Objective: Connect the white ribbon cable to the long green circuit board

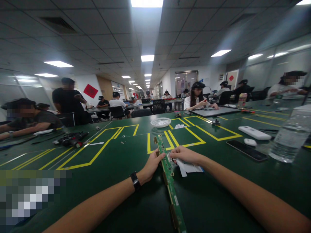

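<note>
A long, narrow green circuit board (173, 191) stretches from the front edge of my view toward the middle of the table. My left hand (150, 166) grips it near its far end, thumb on top. At the board's right edge, my right hand (186, 155) has its fingers pinched on a white flat ribbon cable (188, 168). The cable hangs below that hand, folded, with a bit of blue at one end. Whether its tip sits in the board's connector cannot be made out. Brownish flaps stick out along the board's left side.
The green table (116, 194) carries yellow tape outlines. Ahead stands a white plastic basket (160, 122) beside crumpled white scraps (179, 126). To the right are a black phone (246, 150), a white power bank (254, 133) and a clear water bottle (289, 139). Several people sit around.
</note>
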A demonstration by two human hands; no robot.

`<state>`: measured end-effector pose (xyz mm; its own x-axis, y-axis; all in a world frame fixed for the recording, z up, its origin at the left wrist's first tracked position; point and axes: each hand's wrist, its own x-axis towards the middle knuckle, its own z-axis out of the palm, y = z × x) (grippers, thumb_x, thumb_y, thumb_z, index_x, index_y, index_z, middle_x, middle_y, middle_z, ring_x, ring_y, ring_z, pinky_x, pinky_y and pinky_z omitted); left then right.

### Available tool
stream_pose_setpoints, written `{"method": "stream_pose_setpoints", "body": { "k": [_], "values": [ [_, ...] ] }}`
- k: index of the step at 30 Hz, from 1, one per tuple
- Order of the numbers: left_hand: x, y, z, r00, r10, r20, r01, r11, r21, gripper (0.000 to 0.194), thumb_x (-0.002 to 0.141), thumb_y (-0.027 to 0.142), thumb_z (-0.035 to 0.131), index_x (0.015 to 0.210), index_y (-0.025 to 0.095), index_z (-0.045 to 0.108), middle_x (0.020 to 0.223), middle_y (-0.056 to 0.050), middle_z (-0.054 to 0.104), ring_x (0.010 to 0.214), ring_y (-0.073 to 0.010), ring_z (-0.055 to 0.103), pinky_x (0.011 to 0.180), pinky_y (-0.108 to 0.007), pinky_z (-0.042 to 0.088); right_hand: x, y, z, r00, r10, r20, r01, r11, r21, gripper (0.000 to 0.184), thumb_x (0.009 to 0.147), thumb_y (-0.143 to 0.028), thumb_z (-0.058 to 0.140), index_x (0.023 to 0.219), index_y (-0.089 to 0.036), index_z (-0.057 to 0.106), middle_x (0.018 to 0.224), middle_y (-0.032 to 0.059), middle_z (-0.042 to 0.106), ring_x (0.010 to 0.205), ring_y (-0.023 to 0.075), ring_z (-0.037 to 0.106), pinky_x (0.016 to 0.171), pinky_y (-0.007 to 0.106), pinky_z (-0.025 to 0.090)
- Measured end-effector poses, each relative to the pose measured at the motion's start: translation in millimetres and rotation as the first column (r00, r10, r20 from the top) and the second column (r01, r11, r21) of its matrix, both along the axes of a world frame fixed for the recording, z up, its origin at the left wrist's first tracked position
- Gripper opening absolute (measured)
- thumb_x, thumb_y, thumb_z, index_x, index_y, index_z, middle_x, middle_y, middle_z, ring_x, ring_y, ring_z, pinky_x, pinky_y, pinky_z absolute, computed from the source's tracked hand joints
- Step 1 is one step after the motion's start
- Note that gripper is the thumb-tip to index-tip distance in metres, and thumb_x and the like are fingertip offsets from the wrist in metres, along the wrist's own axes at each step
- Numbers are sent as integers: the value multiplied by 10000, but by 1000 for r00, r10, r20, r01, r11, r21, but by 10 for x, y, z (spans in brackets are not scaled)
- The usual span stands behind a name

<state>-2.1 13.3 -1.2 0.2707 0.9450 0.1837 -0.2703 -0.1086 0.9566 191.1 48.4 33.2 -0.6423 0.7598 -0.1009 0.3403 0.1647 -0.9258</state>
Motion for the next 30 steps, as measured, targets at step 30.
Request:
{"method": "stream_pose_setpoints", "body": {
  "k": [30],
  "values": [
    [-12, -46, -74, 979, 52, -196, -30, 993, 113, 379, 856, 388, 547, 1178, 194, 496, 1074, -65, 621, 833, -172, 605, 785, -302, 475, -72, -116, 28, 996, 48, 76, -55, 993, 100, 335, 825, -446, 532, 684, -146, 583, 569, -37, 497, 462, 66, 385, 447, 202, 280]
  ]
}}
